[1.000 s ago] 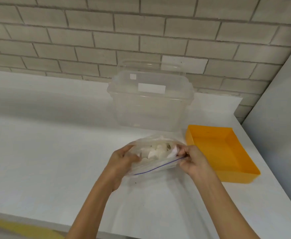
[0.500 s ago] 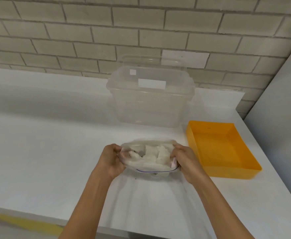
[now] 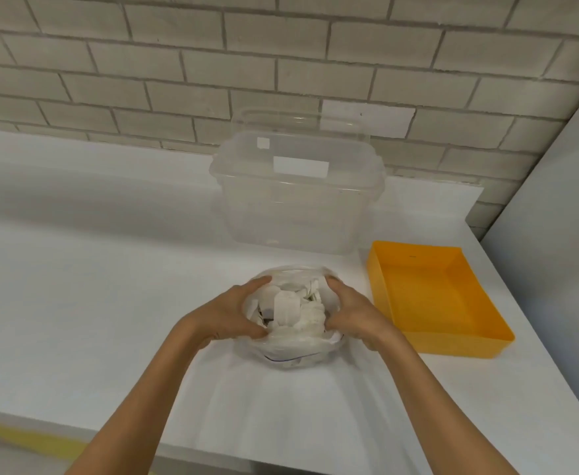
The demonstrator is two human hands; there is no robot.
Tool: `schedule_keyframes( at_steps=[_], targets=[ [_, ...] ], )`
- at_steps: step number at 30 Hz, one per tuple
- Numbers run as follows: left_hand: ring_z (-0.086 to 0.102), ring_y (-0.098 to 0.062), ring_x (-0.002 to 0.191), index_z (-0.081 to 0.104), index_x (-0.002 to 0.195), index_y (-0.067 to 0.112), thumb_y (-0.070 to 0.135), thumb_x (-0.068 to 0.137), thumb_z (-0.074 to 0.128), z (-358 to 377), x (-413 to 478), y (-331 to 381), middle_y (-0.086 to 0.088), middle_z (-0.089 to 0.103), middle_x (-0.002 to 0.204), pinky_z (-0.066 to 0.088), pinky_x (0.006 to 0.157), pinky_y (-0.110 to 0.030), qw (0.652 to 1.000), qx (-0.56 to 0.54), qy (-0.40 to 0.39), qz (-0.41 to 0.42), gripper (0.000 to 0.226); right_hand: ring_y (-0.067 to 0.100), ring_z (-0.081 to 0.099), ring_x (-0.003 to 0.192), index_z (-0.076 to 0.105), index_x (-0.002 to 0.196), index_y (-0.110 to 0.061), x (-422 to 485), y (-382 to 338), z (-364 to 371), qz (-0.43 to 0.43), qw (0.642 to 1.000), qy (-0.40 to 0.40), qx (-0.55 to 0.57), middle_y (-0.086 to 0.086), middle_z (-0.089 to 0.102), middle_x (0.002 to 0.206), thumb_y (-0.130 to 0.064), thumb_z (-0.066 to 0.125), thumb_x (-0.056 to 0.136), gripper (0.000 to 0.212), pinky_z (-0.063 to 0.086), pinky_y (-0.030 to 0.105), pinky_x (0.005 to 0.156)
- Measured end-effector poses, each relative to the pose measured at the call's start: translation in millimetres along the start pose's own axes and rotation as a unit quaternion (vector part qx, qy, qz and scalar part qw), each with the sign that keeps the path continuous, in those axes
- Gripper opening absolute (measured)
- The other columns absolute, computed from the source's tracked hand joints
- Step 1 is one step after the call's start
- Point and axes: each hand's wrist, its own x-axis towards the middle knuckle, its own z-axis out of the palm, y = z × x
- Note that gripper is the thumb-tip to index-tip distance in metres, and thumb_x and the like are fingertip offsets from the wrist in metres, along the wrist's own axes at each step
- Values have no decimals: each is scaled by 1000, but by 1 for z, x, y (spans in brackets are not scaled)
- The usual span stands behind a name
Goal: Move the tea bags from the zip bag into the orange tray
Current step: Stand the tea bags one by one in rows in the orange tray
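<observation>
A clear zip bag (image 3: 293, 353) with a blue seal line stands on the white counter, its mouth spread wide. Several white tea bags (image 3: 290, 308) fill it. My left hand (image 3: 233, 311) grips the bag's left rim, fingers curled round the plastic. My right hand (image 3: 351, 311) grips the right rim the same way. The orange tray (image 3: 459, 341) lies on the counter just right of my right hand, with nothing in it.
A large clear plastic container (image 3: 296, 204) with a lid stands behind the bag against the brick wall. A grey panel (image 3: 555, 234) rises at the right, close to the tray. The white counter (image 3: 93, 303) extends to the left; its front edge runs below my forearms.
Both hands pulled the bag's mouth apart, from nearly shut to a wide round opening. The bag settled upright on the counter and the tea bags are now exposed from above.
</observation>
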Motion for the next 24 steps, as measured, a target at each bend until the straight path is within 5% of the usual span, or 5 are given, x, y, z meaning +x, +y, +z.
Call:
schedule_keyframes(
  at_steps=[6,9,15,20,24],
  targets=[
    [31,-9,129,19,147,47,8,63,80,-17,12,13,14,31,140,38,107,-33,998,-7,34,61,111,22,34,138,33,147,-26,22,-7,-17,-11,994,89,63,-3,33,152,-1,68,82,78,42,32,105],
    [34,-11,131,23,147,43,19,59,83,-16,22,4,11,32,143,39,105,-31,999,31,18,28,109,24,45,129,38,145,-24,31,-8,-14,29,998,63,-5,1,42,147,0,69,80,76,48,31,96],
    [52,-17,115,41,137,26,23,65,84,-11,34,-10,1,50,127,45,95,-28,999,29,6,-28,84,23,54,87,59,120,-9,38,-15,-4,74,986,36,-148,12,62,112,-7,47,93,30,44,29,68],
    [32,-14,126,41,139,42,34,66,86,-18,17,1,8,25,135,33,106,-31,999,3,21,-27,86,23,60,103,60,126,-24,30,-20,-24,46,987,-17,-153,6,63,121,-8,64,80,48,50,28,75],
    [34,-5,120,59,123,38,33,74,80,-21,-1,17,11,34,129,33,96,-23,995,-40,78,48,53,19,49,126,68,116,-22,17,-36,-34,-76,980,79,-164,3,56,134,-5,59,86,36,36,23,98]
  ],
)
